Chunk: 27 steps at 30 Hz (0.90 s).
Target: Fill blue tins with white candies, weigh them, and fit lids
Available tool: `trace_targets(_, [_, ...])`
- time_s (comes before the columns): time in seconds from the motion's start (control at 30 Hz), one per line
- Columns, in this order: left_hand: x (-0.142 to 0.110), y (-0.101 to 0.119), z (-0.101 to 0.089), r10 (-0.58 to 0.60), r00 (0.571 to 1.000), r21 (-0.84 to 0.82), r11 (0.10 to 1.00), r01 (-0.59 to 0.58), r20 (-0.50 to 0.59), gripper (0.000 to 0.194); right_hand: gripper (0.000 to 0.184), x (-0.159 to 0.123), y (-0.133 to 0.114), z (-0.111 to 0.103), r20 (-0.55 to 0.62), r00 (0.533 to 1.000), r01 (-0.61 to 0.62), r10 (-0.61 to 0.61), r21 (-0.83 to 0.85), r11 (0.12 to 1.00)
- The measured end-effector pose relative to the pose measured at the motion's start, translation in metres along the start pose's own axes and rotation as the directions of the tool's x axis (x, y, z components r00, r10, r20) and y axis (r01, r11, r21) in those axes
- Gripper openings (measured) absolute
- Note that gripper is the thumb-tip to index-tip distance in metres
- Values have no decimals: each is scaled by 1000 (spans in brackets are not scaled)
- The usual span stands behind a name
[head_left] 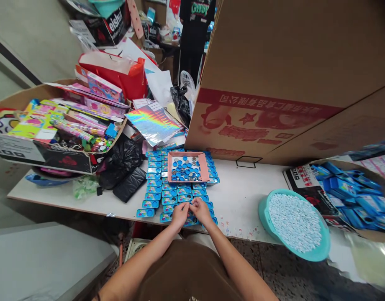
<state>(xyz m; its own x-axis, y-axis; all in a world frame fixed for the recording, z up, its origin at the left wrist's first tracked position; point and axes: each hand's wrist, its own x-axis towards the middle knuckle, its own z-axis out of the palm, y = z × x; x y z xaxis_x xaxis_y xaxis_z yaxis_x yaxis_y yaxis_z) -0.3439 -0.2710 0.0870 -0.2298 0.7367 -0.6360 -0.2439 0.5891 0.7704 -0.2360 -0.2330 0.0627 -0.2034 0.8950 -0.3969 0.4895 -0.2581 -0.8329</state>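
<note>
My left hand and my right hand meet above rows of small blue packs laid out on the white table. Both are closed, fingertips pinched close together. Whatever sits between the fingers is too small to make out. Beyond my hands, a shallow pink box rests on top of the packs. Inside it lie many small round discs, some blue and some silvery.
To the right stand a turquoise basin of small white pieces and a carton of blue packs. A tall cardboard box blocks the back. On the left are a black wallet and a crowded carton. Someone in black stands behind.
</note>
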Motion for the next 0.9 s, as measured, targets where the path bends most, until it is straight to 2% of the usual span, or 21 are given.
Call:
trace_targets(0.07, [-1, 0, 0, -8, 1000, 30, 1000, 8, 14, 24, 13, 1, 7, -2, 10, 1000, 4, -5, 39, 999])
trace_targets(0.13, [-2, -1, -3, -28, 1000, 41, 999, 27, 12, 22, 11, 6, 9, -5, -24, 999, -22, 22, 0, 1000])
trace_targets(0.3, [0, -4, -27, -114, 993, 14, 993, 114, -37, 21, 6, 30, 3, -7, -130, 991, -47, 14, -256, 965])
trace_targets(0.4, [3, -5, -44, -136, 988, -2, 991, 136, -78, 19, 6, 44, -4, -4, -101, 995, -32, -10, -400, 916])
trace_targets(0.53, [4, -3, -60, -116, 985, 29, 992, 121, -126, 15, 7, 55, -16, -4, -36, 999, -41, 24, -564, 825])
trace_targets(0.7, [7, -2, -66, -40, 989, 106, 993, 56, -145, 22, 19, 61, -30, -9, 44, 995, -38, 95, -699, 714])
trace_targets(0.9, [22, -3, -70, 31, 986, 244, 970, 10, -166, 29, 24, 68, -36, -11, 86, 984, -37, 158, -763, 646])
